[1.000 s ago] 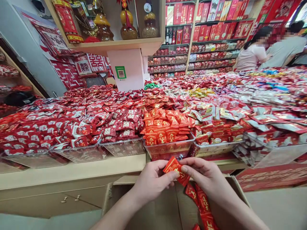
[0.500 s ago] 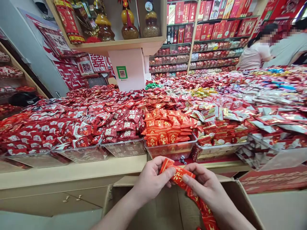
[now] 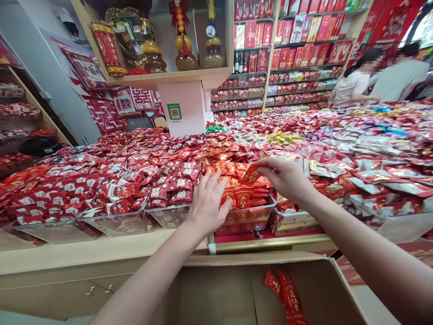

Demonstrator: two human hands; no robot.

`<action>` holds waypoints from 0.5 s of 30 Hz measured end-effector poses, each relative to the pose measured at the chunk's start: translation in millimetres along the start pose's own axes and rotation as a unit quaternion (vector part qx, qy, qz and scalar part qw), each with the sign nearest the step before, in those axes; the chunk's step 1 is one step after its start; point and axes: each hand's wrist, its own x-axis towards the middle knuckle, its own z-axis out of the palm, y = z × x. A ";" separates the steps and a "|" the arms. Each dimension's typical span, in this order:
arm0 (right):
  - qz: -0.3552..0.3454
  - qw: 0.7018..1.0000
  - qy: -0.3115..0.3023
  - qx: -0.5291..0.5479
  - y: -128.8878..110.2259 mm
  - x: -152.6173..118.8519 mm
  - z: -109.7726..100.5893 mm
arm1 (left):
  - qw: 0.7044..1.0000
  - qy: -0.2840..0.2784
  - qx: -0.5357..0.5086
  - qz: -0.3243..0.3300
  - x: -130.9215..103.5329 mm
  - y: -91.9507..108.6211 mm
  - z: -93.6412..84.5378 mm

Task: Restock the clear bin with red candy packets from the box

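My left hand (image 3: 209, 204) is open, its fingers apart, at the left side of a clear plastic bin (image 3: 245, 221) heaped with orange-red candy packets (image 3: 233, 198). Between the thumb and fingers of my right hand (image 3: 287, 178) is one red candy packet (image 3: 251, 174), held just over the right part of the same heap. Below, a cardboard box (image 3: 216, 289) stands with its top open. Several joined red packets (image 3: 287, 295) with gold lettering lie inside it, toward the right.
Bins of dark red packets (image 3: 181, 183) stand to the left, and white-and-red packets (image 3: 399, 180) to the right. A metal key-like piece (image 3: 257, 233) lies before the middle bin. A display cabinet (image 3: 152, 79) overhangs the counter. Two people (image 3: 379, 81) are at the back right.
Both hands have risen from above the box to the middle bin. The left hand has let go of the packet strip and opened. The strip now lies in the box.
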 end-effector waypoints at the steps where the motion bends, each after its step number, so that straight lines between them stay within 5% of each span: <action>1: -0.017 0.999 -0.024 -0.019 -1.7 6.9 4.3 | 1.000 -0.016 0.011 -0.007 5.4 -3.7 2.4; 9: -0.040 0.982 -0.167 -0.084 -6.8 19.9 31.2 | 0.999 -0.017 -0.035 -0.005 12.7 -11.6 11.6; 15: -0.032 0.980 -0.184 -0.069 -4.2 25.0 42.7 | 0.998 -0.017 -0.056 0.014 15.9 -8.1 12.0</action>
